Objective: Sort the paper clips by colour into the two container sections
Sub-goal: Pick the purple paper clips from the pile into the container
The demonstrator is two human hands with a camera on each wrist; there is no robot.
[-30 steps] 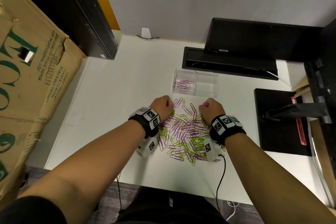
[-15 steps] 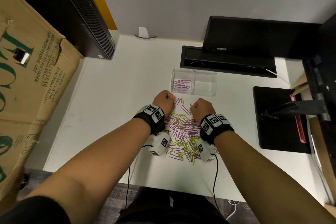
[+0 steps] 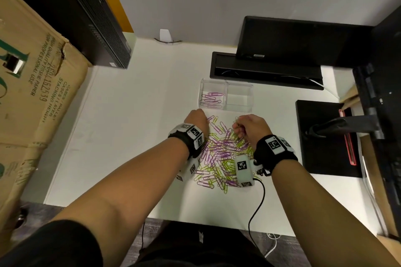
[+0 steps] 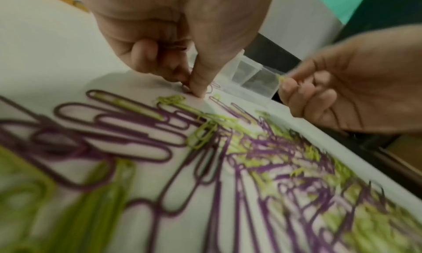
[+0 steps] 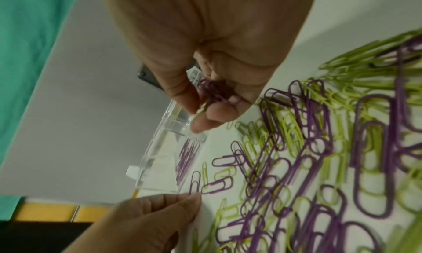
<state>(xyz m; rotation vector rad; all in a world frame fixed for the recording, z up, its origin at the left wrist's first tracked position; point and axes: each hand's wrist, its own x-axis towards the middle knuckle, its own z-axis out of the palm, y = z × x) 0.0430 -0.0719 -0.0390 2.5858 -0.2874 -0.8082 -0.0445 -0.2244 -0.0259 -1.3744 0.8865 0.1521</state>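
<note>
A heap of purple and green paper clips [image 3: 223, 154] lies on the white table [image 3: 130, 125]. Behind it stands a clear two-section container [image 3: 225, 107]; its left section holds several purple clips [image 3: 211, 99], while its right section [image 3: 238, 99] looks bare. My left hand [image 3: 202, 118] is at the heap's far left edge, thumb and forefinger pinching a purple clip [image 4: 186, 89] against the table. My right hand [image 3: 238, 128] hovers over the heap's far right, fingers curled round a bunch of purple clips [image 5: 212, 90], with a green clip [image 4: 282, 79] at its fingertips.
A black monitor base [image 3: 325, 136] lies to the right and a black cable tray [image 3: 264, 71] sits behind the container. A computer tower [image 3: 86, 17] and a cardboard box [image 3: 32, 93] stand at the left. A black cable [image 3: 256, 206] hangs over the near table edge.
My right hand has risen off the heap and turned, so its fingers now point left, with clips in them. My left hand has crept forward toward the container's near left corner.
</note>
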